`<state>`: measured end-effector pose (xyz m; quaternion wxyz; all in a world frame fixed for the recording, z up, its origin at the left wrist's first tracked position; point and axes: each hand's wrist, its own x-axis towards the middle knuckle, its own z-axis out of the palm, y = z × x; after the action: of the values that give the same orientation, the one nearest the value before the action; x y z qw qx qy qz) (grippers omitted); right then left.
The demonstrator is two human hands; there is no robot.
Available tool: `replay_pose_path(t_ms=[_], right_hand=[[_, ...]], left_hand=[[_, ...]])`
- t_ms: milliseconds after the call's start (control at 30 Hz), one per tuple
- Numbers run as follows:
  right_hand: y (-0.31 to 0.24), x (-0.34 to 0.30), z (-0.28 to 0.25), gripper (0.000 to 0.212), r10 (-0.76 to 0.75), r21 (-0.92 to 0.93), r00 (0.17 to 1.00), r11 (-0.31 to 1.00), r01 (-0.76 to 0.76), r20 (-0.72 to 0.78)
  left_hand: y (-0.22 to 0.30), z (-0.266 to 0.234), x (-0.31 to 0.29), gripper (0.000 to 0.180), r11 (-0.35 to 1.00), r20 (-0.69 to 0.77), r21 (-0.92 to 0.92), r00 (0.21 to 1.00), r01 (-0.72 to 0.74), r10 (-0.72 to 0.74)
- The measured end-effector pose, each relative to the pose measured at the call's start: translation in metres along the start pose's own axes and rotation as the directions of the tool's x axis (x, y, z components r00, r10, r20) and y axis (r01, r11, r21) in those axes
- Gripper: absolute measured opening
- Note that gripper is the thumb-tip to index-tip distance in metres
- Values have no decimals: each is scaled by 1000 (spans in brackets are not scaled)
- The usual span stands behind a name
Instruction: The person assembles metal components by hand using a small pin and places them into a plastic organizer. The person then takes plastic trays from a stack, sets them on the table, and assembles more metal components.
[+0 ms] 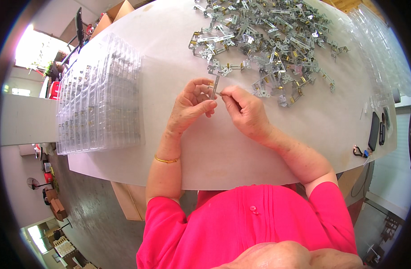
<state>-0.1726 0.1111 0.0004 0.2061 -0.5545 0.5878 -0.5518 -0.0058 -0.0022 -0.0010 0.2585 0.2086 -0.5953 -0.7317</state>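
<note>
A small silvery metal bracket (215,84), long and narrow, stands up between the fingers of my left hand (192,104). That hand is closed on it, thumb in front and fingers curled behind. My right hand (245,110) pinches at the bracket's right side with thumb and forefinger. Whether a separate small piece is in that pinch cannot be made out. Just beyond my hands lies a big loose heap of similar metal brackets (277,33), some with brass-coloured parts.
Stacked clear plastic trays (100,94) holding metal parts stand on the left of the white table (163,58). More clear plastic trays (378,49) lie at the far right. Near the right edge are a black-handled tool (359,151) and a dark flat object (374,131).
</note>
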Motion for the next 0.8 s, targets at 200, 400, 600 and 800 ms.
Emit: replay_pose_path(t_ms=[200,400,600,800], right_hand=[[1,-2,-1,9,-59,-92,995,994,66,76],[6,-1,1,5,-177,-80,980,980,185,93],[5,2,-4,4,55,-84,996,995,-49,69],[17,12,-1,4,-44,150,982,986,72,-181]], left_hand=[[-2,3,-1,50,997,-9,78,1000,-1,2],[0,8,-1,50,990,-28,133,999,36,-33],[1,0,-1,42,1000,-25,-7,1000,4,-4],[4,-5,-3,42,987,166,-120,983,104,-84]])
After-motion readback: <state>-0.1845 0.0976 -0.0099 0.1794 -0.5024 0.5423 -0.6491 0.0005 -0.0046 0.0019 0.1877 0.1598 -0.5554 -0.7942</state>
